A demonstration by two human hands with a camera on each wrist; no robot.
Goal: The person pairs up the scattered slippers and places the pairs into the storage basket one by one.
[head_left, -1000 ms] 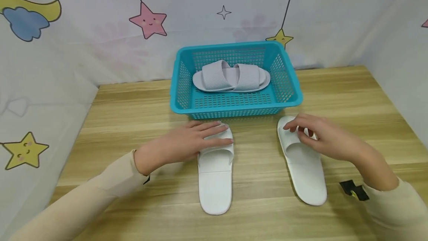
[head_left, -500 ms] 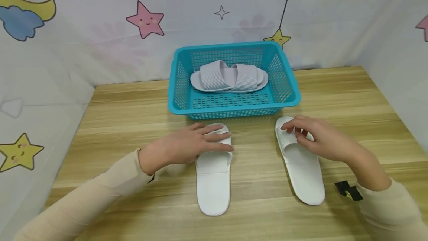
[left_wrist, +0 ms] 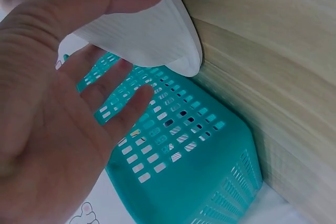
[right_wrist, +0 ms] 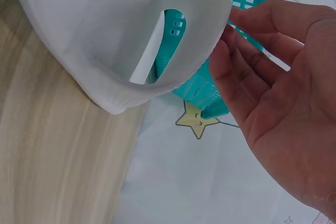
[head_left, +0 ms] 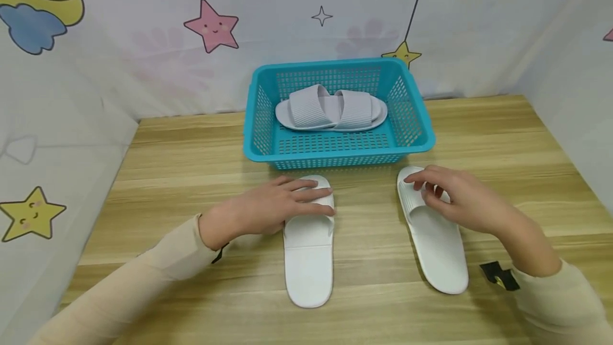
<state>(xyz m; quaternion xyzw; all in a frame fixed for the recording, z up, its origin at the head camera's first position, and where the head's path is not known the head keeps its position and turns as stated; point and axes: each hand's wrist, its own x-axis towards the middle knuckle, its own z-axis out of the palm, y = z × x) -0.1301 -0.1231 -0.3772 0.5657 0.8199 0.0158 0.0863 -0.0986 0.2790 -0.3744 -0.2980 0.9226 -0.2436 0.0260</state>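
Observation:
Two white slippers lie on the wooden table in the head view, toes toward the basket. My left hand reaches over the strap of the left slipper, its fingers spread and fairly straight. In the left wrist view the thumb lies over the white strap, and the other fingers are on its far side. My right hand is at the strap of the right slipper, fingers loosely bent. The right wrist view has its fingertips against or just beside the strap's outer face; contact is unclear.
Behind the slippers stands a turquoise mesh basket with a pair of pale grey-lilac slippers inside. Printed white cloth borders the table at the back and sides. A dark patch shows beside the right sleeve.
The fingers of my left hand have spread slightly over the strap. My right hand stays almost still, and both slippers keep their places. The head view shifts a little.

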